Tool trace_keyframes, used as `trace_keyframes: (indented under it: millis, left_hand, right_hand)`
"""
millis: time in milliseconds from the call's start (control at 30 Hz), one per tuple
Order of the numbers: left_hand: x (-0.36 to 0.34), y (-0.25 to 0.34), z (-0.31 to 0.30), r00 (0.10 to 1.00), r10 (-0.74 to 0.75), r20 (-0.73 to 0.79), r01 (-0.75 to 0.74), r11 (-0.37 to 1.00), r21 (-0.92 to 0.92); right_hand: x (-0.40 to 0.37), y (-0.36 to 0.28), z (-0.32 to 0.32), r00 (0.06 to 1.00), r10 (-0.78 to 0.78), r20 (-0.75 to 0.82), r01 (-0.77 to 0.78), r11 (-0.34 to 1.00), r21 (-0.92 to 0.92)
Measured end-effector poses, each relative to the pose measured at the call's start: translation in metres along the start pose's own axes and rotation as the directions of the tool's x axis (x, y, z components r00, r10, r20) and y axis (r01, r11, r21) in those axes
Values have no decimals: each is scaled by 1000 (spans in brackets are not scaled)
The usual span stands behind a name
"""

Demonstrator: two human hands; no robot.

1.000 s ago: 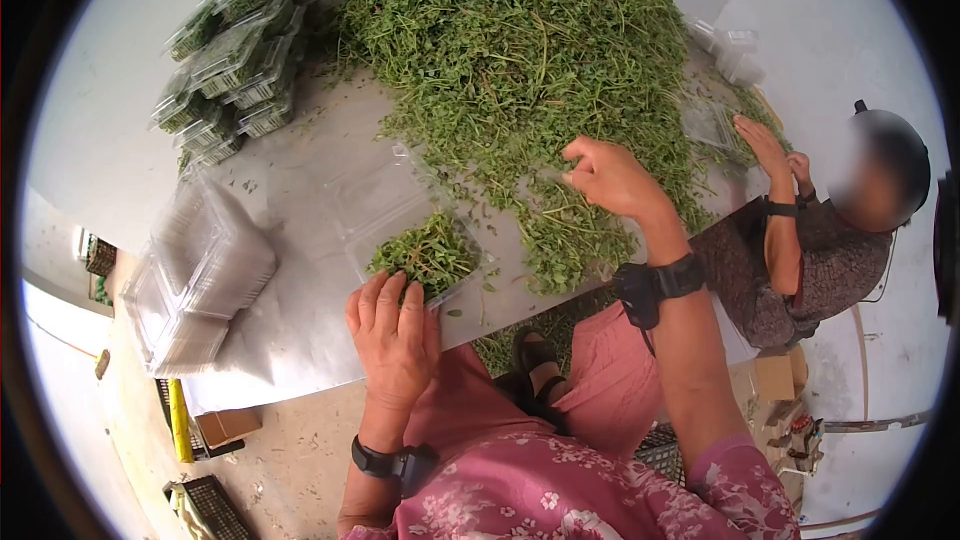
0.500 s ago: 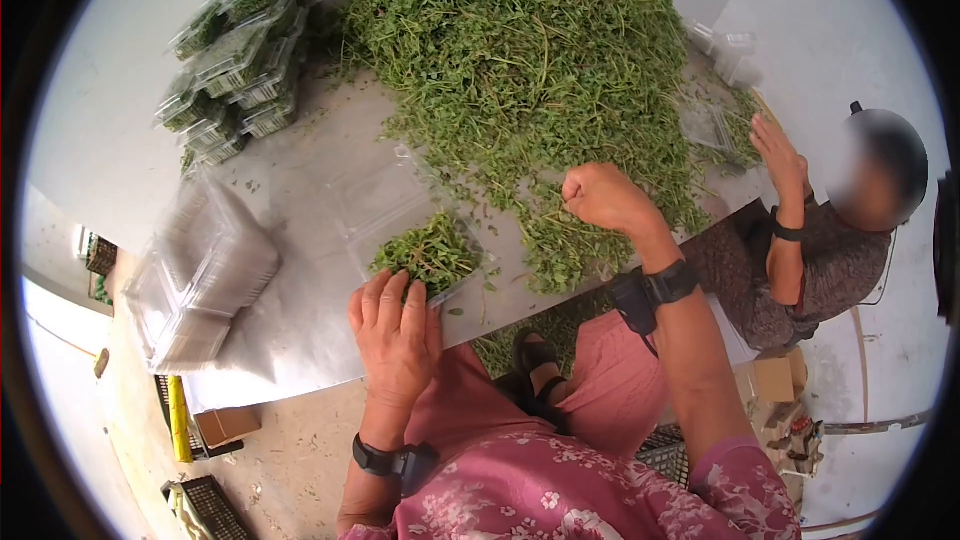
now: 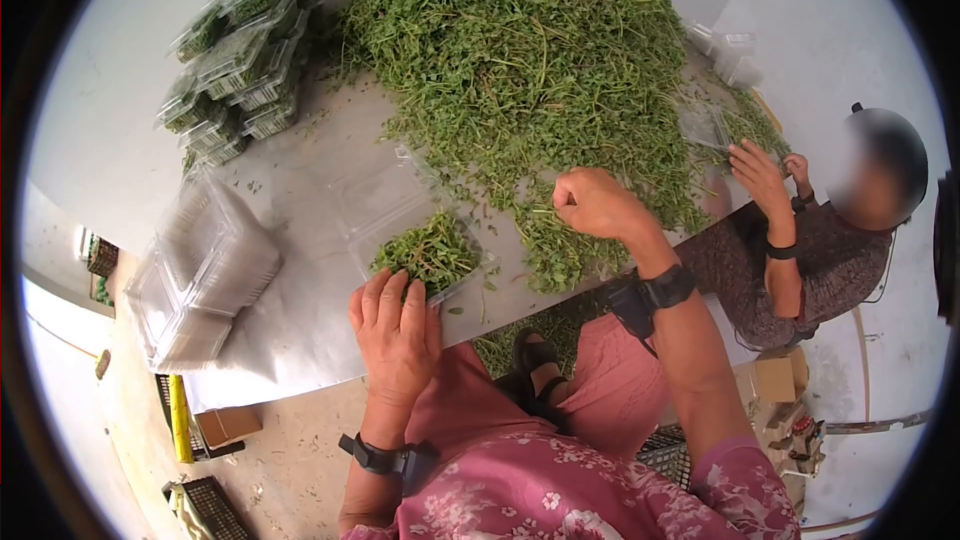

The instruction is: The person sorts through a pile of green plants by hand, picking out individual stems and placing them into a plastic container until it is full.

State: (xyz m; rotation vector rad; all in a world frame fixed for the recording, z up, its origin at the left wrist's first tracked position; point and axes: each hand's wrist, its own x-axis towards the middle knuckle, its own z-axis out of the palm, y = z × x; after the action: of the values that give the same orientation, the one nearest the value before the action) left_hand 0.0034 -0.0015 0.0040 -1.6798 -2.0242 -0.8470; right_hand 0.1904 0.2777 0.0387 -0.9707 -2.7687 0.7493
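A clear plastic clamshell box (image 3: 362, 230) lies open on the table, its lid folded back, with a small mound of leafy greens (image 3: 428, 255) inside. The fingers of my left hand (image 3: 395, 325) rest over the near edge of this box and grip it. Closed into a fist, my right hand (image 3: 598, 202) hovers at the front of a big heap of greens (image 3: 530, 70). A thin stem seems to stick out by its fingers; the rest of what it holds is hidden. Loose leaves (image 3: 570, 255) lie just under it.
Filled clamshell boxes (image 3: 235, 65) are stacked at the back left. Nested clear boxes (image 3: 205, 265) stand at the left table edge. A co-worker (image 3: 790, 260) sits at the right, hands by another clear box (image 3: 705, 127). Black crates (image 3: 210, 510) are on the floor.
My right hand has shifted slightly left and stays closed. My left hand keeps its place on the box. At the right, the co-worker's raised hand has come down toward their box.
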Motion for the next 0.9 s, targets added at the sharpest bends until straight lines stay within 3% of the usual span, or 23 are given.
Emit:
trace_keyframes:
  millis: [233,333,433,533,633,733,833,900]
  left_hand:
    - [1,1,-1,1000,5,-28,-5,1000,-9]
    - [2,1,-1,1000,7,-26,-7,1000,-6]
    - [2,2,-2,999,8,-32,-9,1000,-14]
    - [2,1,-1,999,7,-31,-7,1000,-17]
    - [1,1,0,999,8,-31,-8,1000,-10]
    - [1,1,0,1000,4,-31,-4,1000,-7]
    - [1,1,0,1000,5,-29,-5,1000,-3]
    - [1,0,0,1000,12,-29,-12,1000,-2]
  right_hand:
    - [-7,-1,-29,996,83,11,-81,918,388]
    - [-7,4,-20,998,53,-36,-33,906,421]
    - [-4,-1,-22,996,-85,-26,88,921,381]
    - [-2,-9,-21,998,-2,-59,14,979,201]
    - [0,-22,-24,996,39,-77,-20,971,239]
    - [7,-26,-14,991,-16,-136,51,964,261]
    - [11,-36,-5,988,-135,-80,148,971,188]
    - [11,-39,-3,996,-87,30,81,983,165]
